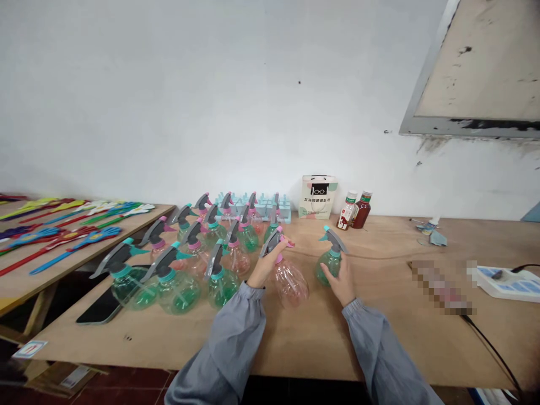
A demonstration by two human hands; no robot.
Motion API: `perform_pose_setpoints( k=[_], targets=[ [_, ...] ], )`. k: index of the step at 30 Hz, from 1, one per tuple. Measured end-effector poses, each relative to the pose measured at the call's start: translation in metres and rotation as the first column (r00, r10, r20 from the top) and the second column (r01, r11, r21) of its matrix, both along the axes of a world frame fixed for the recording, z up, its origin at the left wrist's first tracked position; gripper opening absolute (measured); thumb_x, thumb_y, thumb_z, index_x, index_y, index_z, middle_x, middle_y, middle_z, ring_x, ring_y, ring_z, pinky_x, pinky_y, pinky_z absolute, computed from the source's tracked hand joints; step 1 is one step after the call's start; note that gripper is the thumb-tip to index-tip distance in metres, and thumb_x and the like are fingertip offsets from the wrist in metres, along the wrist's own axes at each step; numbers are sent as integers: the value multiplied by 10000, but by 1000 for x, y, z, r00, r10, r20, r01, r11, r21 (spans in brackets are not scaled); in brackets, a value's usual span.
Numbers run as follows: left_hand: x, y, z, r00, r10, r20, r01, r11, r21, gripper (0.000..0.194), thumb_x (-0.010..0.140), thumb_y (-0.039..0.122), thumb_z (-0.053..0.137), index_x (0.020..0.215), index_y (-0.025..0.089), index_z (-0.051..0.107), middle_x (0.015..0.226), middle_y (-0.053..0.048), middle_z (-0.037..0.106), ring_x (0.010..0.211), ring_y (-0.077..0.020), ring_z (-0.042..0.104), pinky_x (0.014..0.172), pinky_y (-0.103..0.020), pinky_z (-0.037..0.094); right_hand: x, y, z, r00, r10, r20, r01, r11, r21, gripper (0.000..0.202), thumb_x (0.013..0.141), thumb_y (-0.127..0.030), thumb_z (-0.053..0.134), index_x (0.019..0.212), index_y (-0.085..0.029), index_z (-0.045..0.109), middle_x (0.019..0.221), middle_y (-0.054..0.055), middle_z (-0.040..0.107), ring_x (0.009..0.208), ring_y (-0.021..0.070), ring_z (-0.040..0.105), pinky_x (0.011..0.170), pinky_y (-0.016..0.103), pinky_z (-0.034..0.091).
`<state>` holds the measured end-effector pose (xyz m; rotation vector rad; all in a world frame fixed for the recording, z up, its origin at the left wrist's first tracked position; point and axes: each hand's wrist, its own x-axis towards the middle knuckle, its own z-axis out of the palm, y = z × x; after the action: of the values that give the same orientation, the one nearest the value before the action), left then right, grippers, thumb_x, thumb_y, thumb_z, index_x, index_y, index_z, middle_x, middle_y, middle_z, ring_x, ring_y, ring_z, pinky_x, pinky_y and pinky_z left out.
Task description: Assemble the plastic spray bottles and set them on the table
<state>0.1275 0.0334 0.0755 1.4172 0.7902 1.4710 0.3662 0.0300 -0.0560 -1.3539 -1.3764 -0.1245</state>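
Observation:
My left hand point(266, 264) is wrapped round the grey and pink spray head of a clear pink bottle point(291, 282), which leans a little at the middle of the table. Standing to its right is a green spray bottle point(324, 266) with a grey and teal head; my right hand point(341, 277) grips it from the right side, thumb across the front. Several more spray bottles, green point(179, 291) and pink point(238, 260), stand in rows left of my left hand.
Behind the bottles sits a light blue rack point(261, 207). A paper bag point(317, 198) and two sauce bottles point(363, 209) stand by the wall. A black phone point(99, 306) lies left; a white tray point(509, 283) and cable lie right. Colourful hand-shaped sticks point(90, 239) cover the left table.

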Motion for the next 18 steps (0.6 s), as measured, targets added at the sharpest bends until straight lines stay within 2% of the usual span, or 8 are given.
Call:
perform_pose_setpoints(
  k=[3, 5, 10, 12, 16, 18],
  targets=[
    [0, 2, -2, 994, 79, 74, -76, 996, -49, 393, 825, 497, 605, 556, 210, 605, 619, -9, 636, 660, -145, 612, 761, -275, 490, 0, -1, 1, 1000, 10, 5, -10, 1000, 2, 696, 864, -649, 567, 1350, -162, 465, 1196, 176, 624, 1112, 322, 605, 965, 521, 494],
    [0, 3, -3, 989, 107, 107, -100, 993, -69, 448, 836, 541, 584, 532, 211, 578, 562, -4, 602, 595, -142, 584, 703, -278, 484, 0, -2, 1, 1000, 10, 9, -10, 1000, -4, 688, 866, -640, 568, 1347, -160, 466, 1195, 178, 623, 1113, 326, 604, 963, 524, 494],
    [-1, 1, -1, 999, -18, 42, 18, 1000, 6, 297, 813, 484, 651, 733, 202, 703, 827, -39, 734, 877, -182, 681, 940, -311, 482, 0, -1, 0, 1000, 7, -5, -7, 1000, -4, 692, 858, -635, 575, 1348, -159, 466, 1202, 178, 618, 1122, 328, 599, 975, 537, 486],
    [-1, 0, -1, 998, -46, 33, 46, 999, 12, 274, 807, 464, 663, 742, 202, 709, 834, -35, 733, 885, -172, 683, 939, -298, 479, 0, -1, 0, 1000, 8, -5, -8, 1000, 1, 700, 859, -639, 572, 1350, -152, 463, 1213, 183, 614, 1132, 329, 594, 981, 539, 484],
    [1, 0, -6, 999, -29, 45, 34, 993, -111, 415, 822, 514, 619, 560, 192, 603, 592, -9, 627, 595, -119, 595, 663, -251, 481, 0, -2, 2, 1000, 20, -5, -20, 1000, -10, 703, 861, -640, 574, 1355, -152, 459, 1219, 183, 613, 1138, 327, 593, 985, 535, 483],
    [0, -1, -9, 998, -48, 33, 53, 983, -175, 429, 823, 538, 604, 565, 195, 598, 572, -14, 616, 557, -122, 570, 594, -250, 461, 0, -3, 3, 1000, 27, -10, -27, 999, -18, 704, 859, -640, 579, 1358, -159, 457, 1217, 178, 614, 1135, 325, 594, 983, 533, 485]
  ],
)
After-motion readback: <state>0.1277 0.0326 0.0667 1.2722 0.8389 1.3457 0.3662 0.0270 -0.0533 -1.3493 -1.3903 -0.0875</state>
